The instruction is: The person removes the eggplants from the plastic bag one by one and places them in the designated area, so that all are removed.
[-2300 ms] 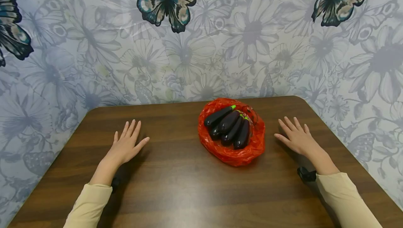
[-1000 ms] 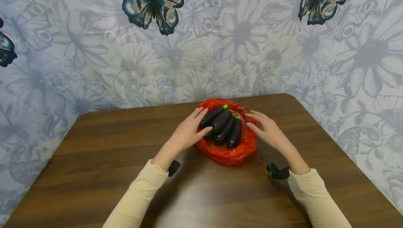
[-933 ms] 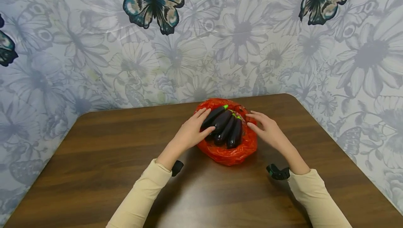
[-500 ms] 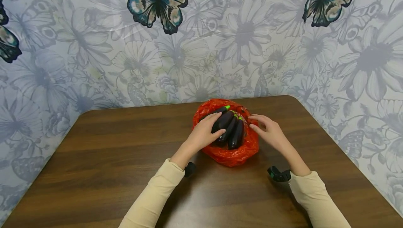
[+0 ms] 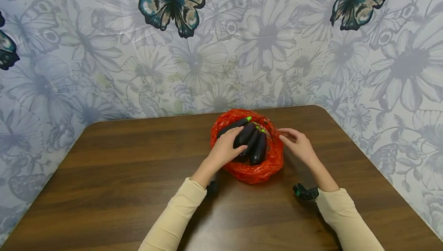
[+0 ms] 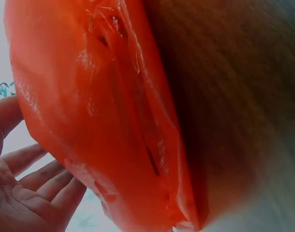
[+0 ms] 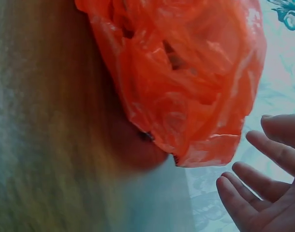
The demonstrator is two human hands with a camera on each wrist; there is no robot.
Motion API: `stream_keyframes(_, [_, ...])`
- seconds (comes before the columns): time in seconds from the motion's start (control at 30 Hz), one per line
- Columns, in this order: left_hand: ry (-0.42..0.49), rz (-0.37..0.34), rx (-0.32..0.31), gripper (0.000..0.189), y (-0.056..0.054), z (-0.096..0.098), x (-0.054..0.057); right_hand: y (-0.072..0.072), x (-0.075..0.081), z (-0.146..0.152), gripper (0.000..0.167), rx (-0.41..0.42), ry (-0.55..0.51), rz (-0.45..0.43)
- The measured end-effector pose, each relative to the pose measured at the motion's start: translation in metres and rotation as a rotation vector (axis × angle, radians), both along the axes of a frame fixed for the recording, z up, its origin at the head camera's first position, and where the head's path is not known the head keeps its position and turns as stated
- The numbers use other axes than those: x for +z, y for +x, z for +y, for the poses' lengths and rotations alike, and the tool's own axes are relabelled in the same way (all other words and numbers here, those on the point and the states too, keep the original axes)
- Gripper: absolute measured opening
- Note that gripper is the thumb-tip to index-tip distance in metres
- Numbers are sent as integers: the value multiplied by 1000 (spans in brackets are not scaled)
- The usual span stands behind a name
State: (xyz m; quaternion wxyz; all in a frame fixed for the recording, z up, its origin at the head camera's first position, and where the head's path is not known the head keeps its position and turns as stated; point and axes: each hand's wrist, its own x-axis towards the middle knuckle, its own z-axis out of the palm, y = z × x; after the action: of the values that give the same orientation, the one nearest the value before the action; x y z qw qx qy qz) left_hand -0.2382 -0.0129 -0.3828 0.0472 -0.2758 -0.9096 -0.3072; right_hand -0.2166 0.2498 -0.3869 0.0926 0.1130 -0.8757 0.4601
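Several dark purple eggplants [image 5: 258, 149] with green stems lie side by side in a red plastic bag [image 5: 256, 174], its rim rolled down. My left hand [image 5: 223, 149] reaches over the bag's left side and grips an eggplant [image 5: 245, 134] near the middle, thumb on the near side; its fingertips are hidden. In the left wrist view the red bag [image 6: 84, 111] covers part of that hand [image 6: 31, 193]. My right hand [image 5: 300, 145] is at the bag's right rim with loosely bent fingers. The right wrist view shows the fingers [image 7: 256, 181] spread beside the bag [image 7: 186, 87], holding nothing.
The bag stands on a brown wooden table [image 5: 131, 166], near its far edge. Behind rises a wall covering [image 5: 221, 51] with flowers and butterflies. A dark band with a camera [image 5: 306, 192] is worn on the right wrist.
Both hands have come in from the table's sides to the bag. The left has moved further right, over the eggplants, and closed on one. The right has drawn back slightly to the rim.
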Motion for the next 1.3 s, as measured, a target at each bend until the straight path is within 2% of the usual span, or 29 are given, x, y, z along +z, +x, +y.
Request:
stream_keyframes(0.27, [4,-22,16,65,2,4,-3,-2,-10,2,33,2,-19,-51])
stream_keyframes(0.4, [4,-28,27,64,1,3,-5,-2,-14,0,33,0,-73,-92])
stream_keyframes(0.63, [27,-58,30,65,1,1,-8,-5,-22,1,38,-62,-308,-241])
stream_keyframes(0.8, [47,-59,38,63,2,1,-9,-6,-28,3,40,-112,-441,-314])
stream_keyframes(0.87, [53,-57,42,62,1,1,-10,-6,-30,3,36,-121,-492,-343])
stream_keyframes(1.07, [59,-44,52,58,-2,0,-10,-7,-31,3,10,-140,-697,-410])
stream_keyframes(1.3, [105,-48,43,57,-5,-3,-10,-7,-33,3,15,-157,-759,-444])
